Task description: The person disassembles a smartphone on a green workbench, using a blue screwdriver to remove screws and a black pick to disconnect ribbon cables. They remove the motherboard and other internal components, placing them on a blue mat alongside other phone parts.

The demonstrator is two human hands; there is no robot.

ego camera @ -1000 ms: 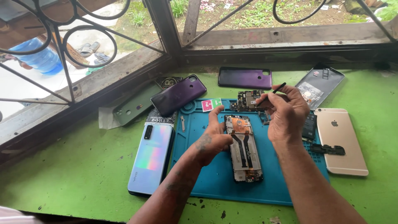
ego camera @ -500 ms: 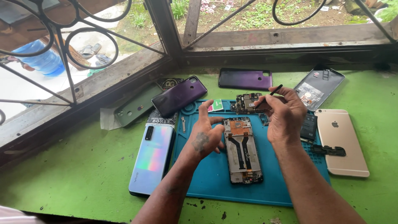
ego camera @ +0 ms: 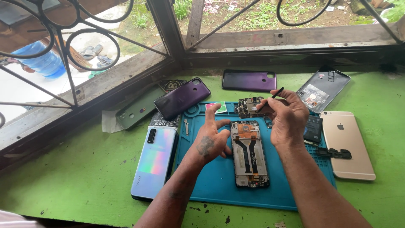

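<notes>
- The green painted tabletop (ego camera: 63, 185) is filling the view, running up to a window with a black curled iron grille (ego camera: 67, 46).
- A teal rubber repair mat (ego camera: 211, 185) is lying flat in the middle of that table, and both hands are working over it.
- A pale iridescent smartphone (ego camera: 155, 161) is lying face down just beside the mat's left edge, and a gold smartphone (ego camera: 346, 145) is lying face down off the mat's right side.
- A dark purple phone (ego camera: 182, 98) is resting tilted at the mat's upper left corner, with a purple back cover (ego camera: 249, 80) lying flat further back near the window frame and a grey inner back cover (ego camera: 322, 88) to its right.
- The opened phone frame with a copper patch and black ribbon cables (ego camera: 249, 154) is lying lengthwise on the mat's centre, directly between the two hands.
- The left hand (ego camera: 211, 141) is hovering at the frame's left edge with its fingers spread apart and clamped on nothing; I cannot tell whether the fingertips are touching the frame.
- The right hand (ego camera: 289, 118) is sitting above the frame's upper right, fingers pinched together on a thin black tool (ego camera: 273, 95).
- A small dark circuit board (ego camera: 249, 107) is lying on the mat just past the frame's top end, and the tool's lower tip is pointing at it.
</notes>
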